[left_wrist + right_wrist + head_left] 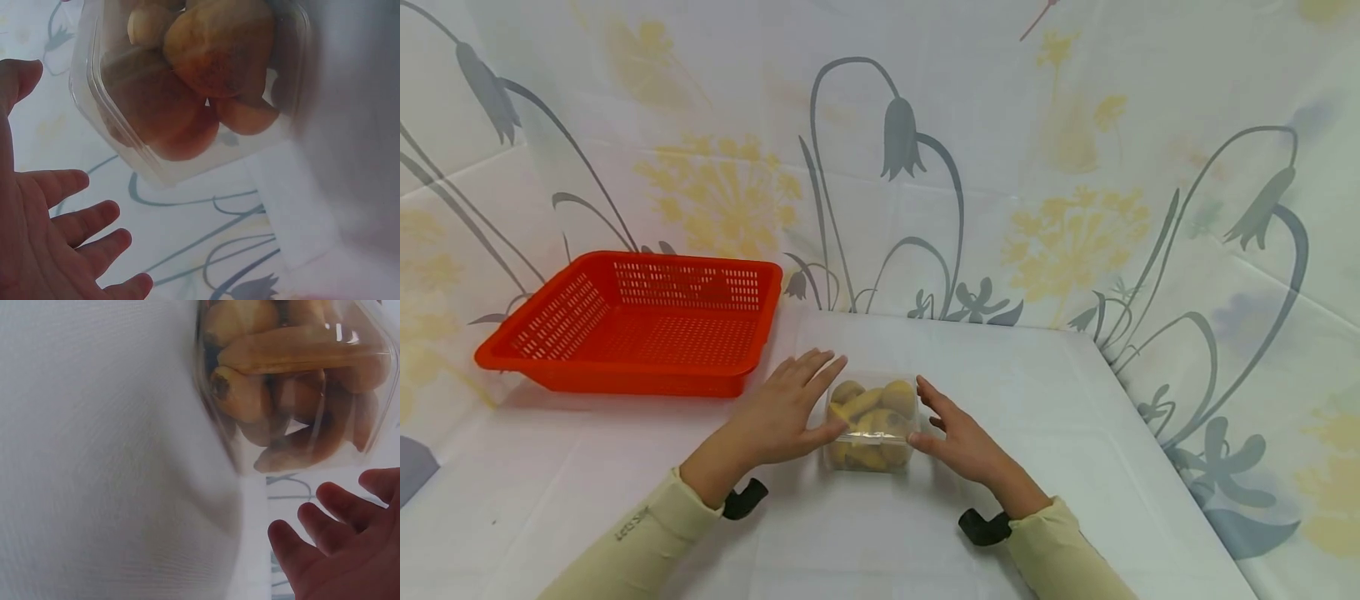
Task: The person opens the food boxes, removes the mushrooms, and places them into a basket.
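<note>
A clear plastic box [871, 457] with a closed lid sits on the white table, filled with yellow fruit [877, 423], some round, some long like small bananas. To its left is my left hand [778, 417], fingers spread and fairly straight, the thumb near the box's front corner. My right hand [958, 439] flanks the other side, its fingers loosely extended. In the left wrist view a gap shows between the left hand [56, 231] and the box [156, 169]. The right wrist view has the right hand [350, 537] beside the box [312, 459], fingers apart from it.
A red plastic basket [647, 379] with slotted sides stands at the back left of the white-covered table [865, 533]. Behind the table hangs a floral-printed cloth [865, 208]. Each wrist carries a black strap piece [745, 500].
</note>
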The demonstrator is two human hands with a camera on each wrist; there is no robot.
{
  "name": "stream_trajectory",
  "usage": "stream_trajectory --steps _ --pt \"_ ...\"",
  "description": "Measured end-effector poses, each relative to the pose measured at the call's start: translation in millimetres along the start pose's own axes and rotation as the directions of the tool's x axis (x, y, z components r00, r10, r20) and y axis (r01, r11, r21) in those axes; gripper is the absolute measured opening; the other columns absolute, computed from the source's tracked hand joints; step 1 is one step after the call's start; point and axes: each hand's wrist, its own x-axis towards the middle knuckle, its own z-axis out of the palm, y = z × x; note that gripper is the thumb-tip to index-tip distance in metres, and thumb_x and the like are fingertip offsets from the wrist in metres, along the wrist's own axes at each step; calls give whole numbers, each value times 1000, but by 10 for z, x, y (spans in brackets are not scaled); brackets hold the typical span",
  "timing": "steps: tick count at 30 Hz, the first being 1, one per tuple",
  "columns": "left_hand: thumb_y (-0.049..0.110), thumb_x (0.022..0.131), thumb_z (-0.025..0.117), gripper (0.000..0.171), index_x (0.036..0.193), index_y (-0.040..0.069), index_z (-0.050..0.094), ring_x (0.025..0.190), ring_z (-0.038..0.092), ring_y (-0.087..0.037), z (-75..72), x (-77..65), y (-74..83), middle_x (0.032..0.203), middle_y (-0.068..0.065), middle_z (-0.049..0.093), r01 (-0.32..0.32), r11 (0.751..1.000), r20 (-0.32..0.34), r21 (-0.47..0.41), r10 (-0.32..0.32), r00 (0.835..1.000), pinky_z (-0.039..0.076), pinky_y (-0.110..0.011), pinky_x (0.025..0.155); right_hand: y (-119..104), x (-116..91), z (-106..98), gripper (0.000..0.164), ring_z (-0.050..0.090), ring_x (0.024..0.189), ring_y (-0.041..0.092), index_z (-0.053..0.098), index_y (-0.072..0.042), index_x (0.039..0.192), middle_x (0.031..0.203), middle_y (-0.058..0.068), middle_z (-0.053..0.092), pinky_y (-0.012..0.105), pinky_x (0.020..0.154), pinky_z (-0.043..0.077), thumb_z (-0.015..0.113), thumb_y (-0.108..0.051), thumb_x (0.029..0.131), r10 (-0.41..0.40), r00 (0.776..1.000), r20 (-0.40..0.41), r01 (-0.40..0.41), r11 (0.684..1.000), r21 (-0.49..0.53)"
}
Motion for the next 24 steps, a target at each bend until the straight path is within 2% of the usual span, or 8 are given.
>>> stream_trajectory --steps 5,9,13,19,24 --pt "55 89 57 80 153 16 29 145 30 -30 2 11 48 155 -10 35 -26 999 2 -32 26 1000 26 -51 119 21 31 17 92 24 148 26 5 -25 157 161 7 21 47 115 33 66 -42 89 4 999 41 -7 997 73" --pt "57 89 57 81 153 17 29 145 29 -30 11 23 89 156 -9 34 -36 998 12 -60 37 999 25 -52 119 37 45 27 98 28 146 28 3 -23 157 162 9 19 47 115 34 70 -37 87 1 998 67 -9 992 122" --pt "58 88 56 80 152 17 30 145 29 -30 32 40 123 156 -8 33 -47 997 23 -63 49 999 25 -52 119 44 54 37 103 34 144 30 1 -24 157 162 6 16 48 114 35 74 -32 84 4 997 80 -17 987 162" --pt "58 88 57 81 152 17 30 145 30 -30 74 56 164 156 -7 34 -78 996 27 -40 80 996 26 -53 118 85 97 76 109 29 146 24 1 -26 156 163 -3 13 44 116 32 78 -27 80 7 995 96 -28 975 220" --pt "57 89 57 79 151 16 32 143 32 -31 111 64 193 154 -8 37 -107 993 8 -39 108 994 27 -53 118 119 119 104 110 28 146 24 1 -24 157 163 -2 14 44 116 31 79 -24 80 -6 995 102 -21 966 258"
